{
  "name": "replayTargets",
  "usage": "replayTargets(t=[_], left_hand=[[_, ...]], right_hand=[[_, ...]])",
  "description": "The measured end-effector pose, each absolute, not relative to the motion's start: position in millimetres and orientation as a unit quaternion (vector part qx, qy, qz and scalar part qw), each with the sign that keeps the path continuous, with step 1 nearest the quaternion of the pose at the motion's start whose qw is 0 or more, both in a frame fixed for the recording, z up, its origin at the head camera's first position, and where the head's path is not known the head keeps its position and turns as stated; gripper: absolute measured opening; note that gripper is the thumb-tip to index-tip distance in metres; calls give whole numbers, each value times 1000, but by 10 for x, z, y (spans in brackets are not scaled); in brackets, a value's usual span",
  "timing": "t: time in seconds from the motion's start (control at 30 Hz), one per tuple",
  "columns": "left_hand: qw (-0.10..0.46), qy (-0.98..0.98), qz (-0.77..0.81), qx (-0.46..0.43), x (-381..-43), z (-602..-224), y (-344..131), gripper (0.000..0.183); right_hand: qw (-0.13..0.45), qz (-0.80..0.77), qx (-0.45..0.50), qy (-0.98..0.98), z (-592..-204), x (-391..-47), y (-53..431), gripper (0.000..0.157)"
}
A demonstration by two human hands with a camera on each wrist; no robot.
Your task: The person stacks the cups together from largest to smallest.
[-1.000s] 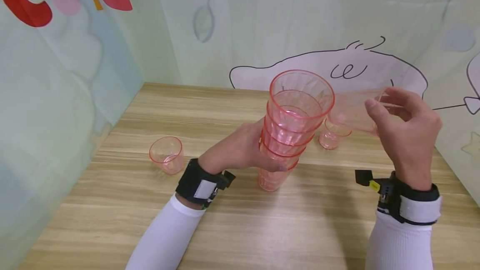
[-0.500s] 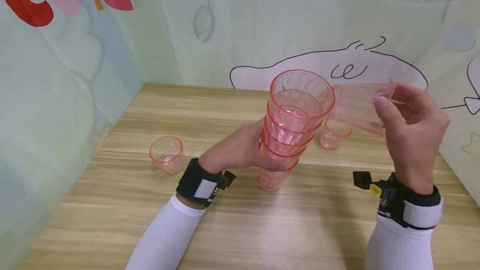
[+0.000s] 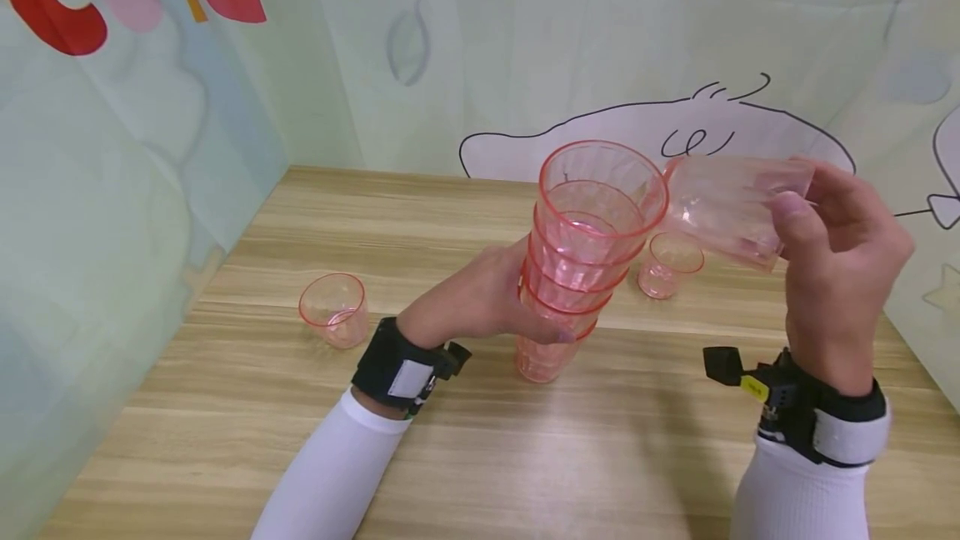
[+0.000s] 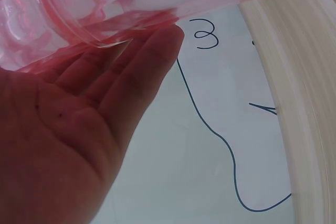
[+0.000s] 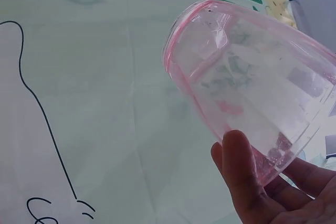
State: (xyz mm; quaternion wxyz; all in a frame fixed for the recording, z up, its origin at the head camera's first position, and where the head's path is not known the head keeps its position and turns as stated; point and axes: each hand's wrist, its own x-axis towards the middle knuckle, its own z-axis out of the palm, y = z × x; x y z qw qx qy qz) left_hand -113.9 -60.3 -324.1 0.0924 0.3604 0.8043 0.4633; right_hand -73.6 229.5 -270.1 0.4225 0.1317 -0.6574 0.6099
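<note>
A tilted stack of several clear pink cups (image 3: 577, 261) stands over the middle of the table, and my left hand (image 3: 491, 294) grips it around its lower part. In the left wrist view, the fingers (image 4: 142, 66) lie along the side of the stack. My right hand (image 3: 847, 261) pinches a separate pink cup (image 3: 727, 202) near its base between thumb and fingers. That cup lies on its side in the air, its rim toward the top of the stack. Whether the rim touches the stack I cannot tell. The right wrist view shows this cup (image 5: 247, 87) close up.
One short pink cup (image 3: 333, 311) stands upright on the wooden table (image 3: 187, 407) at the left. A second small cup (image 3: 670, 267) stands behind and right of the stack. A printed cloth backdrop (image 3: 420, 48) borders the table at the back and sides.
The right hand has moved slightly right with its cup, which now lies nearer level. The left hand and the stack have stayed in place.
</note>
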Motion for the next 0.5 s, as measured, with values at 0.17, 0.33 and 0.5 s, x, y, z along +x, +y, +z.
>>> replayTargets(t=[0.17, 0.33, 0.5], left_hand=[[91, 803, 464, 361, -1143, -3246, -601, 74], [98, 802, 470, 354, -1137, -3245, -600, 74], [97, 806, 466, 351, -1137, -3238, -600, 74]], right_hand=[[411, 663, 164, -604, -2683, -728, 2281, 41], [399, 683, 170, -588, -2662, -709, 2266, 46], [386, 714, 172, -557, -2632, -692, 2243, 53]])
